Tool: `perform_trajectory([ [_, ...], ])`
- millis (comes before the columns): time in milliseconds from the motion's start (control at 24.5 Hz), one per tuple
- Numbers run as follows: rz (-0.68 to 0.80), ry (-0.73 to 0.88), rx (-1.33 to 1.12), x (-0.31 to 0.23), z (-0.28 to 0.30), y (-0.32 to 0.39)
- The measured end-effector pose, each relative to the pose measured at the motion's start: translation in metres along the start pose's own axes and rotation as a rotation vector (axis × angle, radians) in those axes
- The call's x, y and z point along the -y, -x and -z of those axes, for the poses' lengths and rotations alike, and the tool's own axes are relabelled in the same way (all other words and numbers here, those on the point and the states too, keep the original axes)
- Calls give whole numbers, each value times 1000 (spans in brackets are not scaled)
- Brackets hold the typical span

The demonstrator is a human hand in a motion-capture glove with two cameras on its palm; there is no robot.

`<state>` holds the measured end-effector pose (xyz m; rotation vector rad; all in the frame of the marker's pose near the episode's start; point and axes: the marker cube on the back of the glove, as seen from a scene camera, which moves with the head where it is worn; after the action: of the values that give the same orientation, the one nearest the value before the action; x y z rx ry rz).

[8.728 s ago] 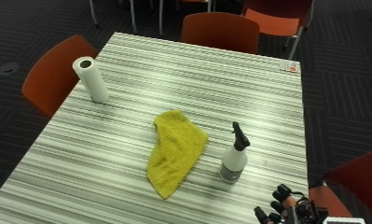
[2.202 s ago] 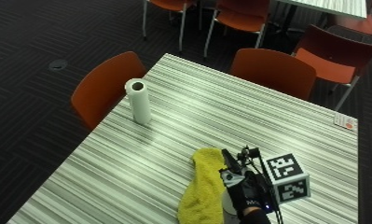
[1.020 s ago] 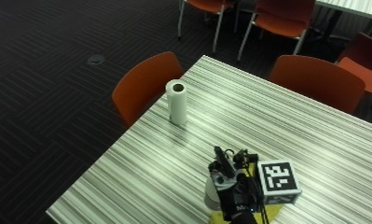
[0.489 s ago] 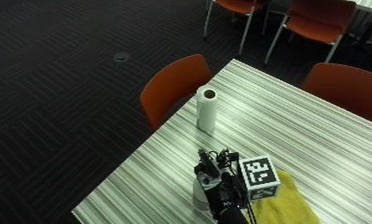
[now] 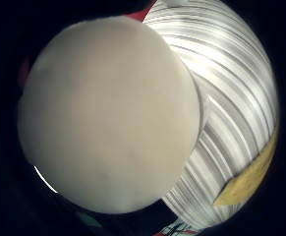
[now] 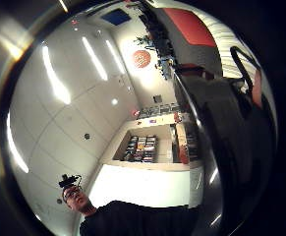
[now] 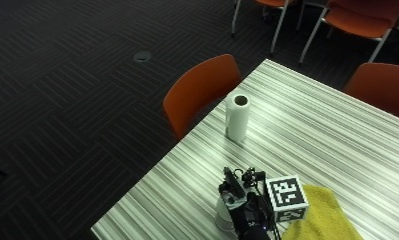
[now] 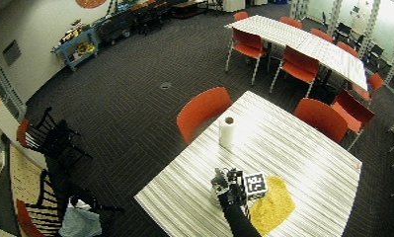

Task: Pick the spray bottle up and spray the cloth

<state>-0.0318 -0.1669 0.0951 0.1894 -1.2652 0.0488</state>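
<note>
In the outside view my gloved right hand grips the spray bottle near the table's front corner. The bottle has a white body and a black spray head, which rises above my fingers. The yellow cloth lies crumpled on the table just beside the hand. The bottle's white body fills the little finger side palm view, with striped table and a corner of the cloth past it. The thumb side palm view faces the ceiling, and the dark spray head stands at its side. The wide view shows the hand, bottle and cloth.
A white paper towel roll stands upright further along the striped table, near its edge. An orange chair is tucked in by that edge. More orange chairs stand on the far side.
At first the bottle stood alone beside the cloth with the hand apart from it; since then the hand has taken hold of it. The outside camera has kept shifting.
</note>
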Motion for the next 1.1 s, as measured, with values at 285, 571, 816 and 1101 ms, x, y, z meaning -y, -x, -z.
perform_trajectory([
  [285, -15, 30, -53, 4, -10, -10],
  [571, -61, 31, -67, 1, -5, -14],
  [816, -70, 57, -114, -8, -4, -22],
  [1101, -84, 87, -122, -11, -8, -25],
])
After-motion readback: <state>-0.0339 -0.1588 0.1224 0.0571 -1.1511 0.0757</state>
